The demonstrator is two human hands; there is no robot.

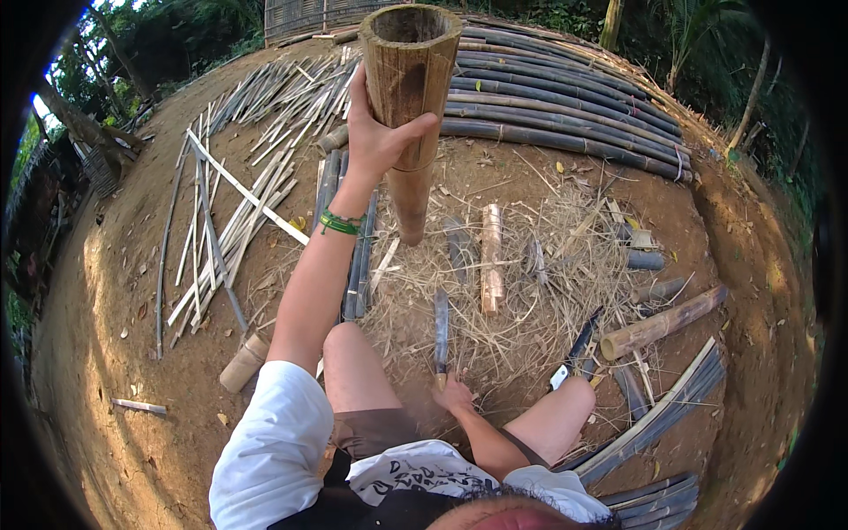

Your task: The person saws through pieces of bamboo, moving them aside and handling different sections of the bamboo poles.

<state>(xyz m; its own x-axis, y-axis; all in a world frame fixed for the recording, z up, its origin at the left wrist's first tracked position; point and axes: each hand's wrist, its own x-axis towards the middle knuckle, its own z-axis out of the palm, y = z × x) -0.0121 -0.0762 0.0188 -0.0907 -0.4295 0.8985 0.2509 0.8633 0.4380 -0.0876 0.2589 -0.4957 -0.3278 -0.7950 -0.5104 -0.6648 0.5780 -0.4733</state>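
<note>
1. Along the left side of the dirt ground point(115, 309), pale strips point(247, 187) lie in loose, crossing heaps; these look already split.
2. The left hand point(380, 137) is raised over the ground's middle, fingers wrapped around a bamboo tube point(412, 79) with the thumb across its front. The tube is upright, hollow mouth uppermost and narrower end down. Its rim looks whole, so it seems not yet split.
3. The right hand point(453, 394) is low between the knees, curled around the handle of a machete point(441, 322). The blade points away toward the ground's far edge, well apart from the tube; whether it rests on the soil, I cannot tell.
4. Toward the ground's far right corner, long dark poles point(565, 144) lie side by side, apparently uncut along their length.
5. Around these, starting from the left: a short bamboo section point(244, 362) lies just beside the left sleeve point(274, 433), and dark lengths point(358, 274) run beyond the left knee point(353, 358).
6. Right of the machete, a short coppery piece point(492, 256) lies among shavings point(574, 230), whose tangle could clutter the space for work.
7. Near the right knee point(576, 399) lies a dark blade-shaped tool point(583, 340), possibly in the way; a bamboo log point(662, 322) and a bundle of slats point(658, 424) lie toward the ground's right edge.
</note>
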